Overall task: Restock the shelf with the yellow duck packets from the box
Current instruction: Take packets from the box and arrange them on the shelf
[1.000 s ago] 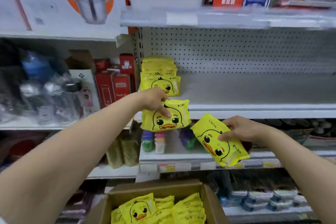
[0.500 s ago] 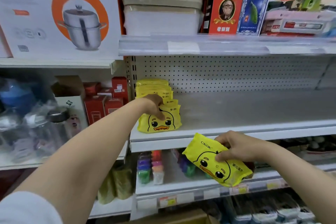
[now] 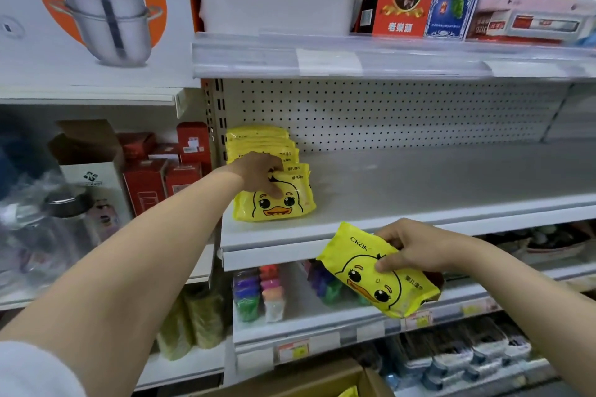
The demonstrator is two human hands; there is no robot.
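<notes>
Standing upright at the front of a row of yellow duck packets (image 3: 258, 142), the foremost packet (image 3: 280, 205) is gripped by the left hand (image 3: 258, 176): the thumb is pressed on the printed duck face and the fingers are curled over the packet's top edge. Directly behind that grip the rest of the row is lined up toward the perforated back panel (image 3: 403, 113), and beneath it the white shelf (image 3: 419, 190) is touched by the packet's lower edge. A second packet (image 3: 371, 287) is clasped by the right hand (image 3: 416, 246), the thumb laid on its front and the fingers wrapped behind its upper edge; it is held tilted in the air, below and in front of the shelf lip, well apart from the row. Below this grip, at the bottom edge of the view, the cardboard box (image 3: 322, 374) is partly seen, with a yellow corner showing inside. Left of the left-hand grip, red cartons (image 3: 167, 177) are stacked on the neighbouring shelf, and above them a large carton printed with a steel pot (image 3: 96, 10) is set
</notes>
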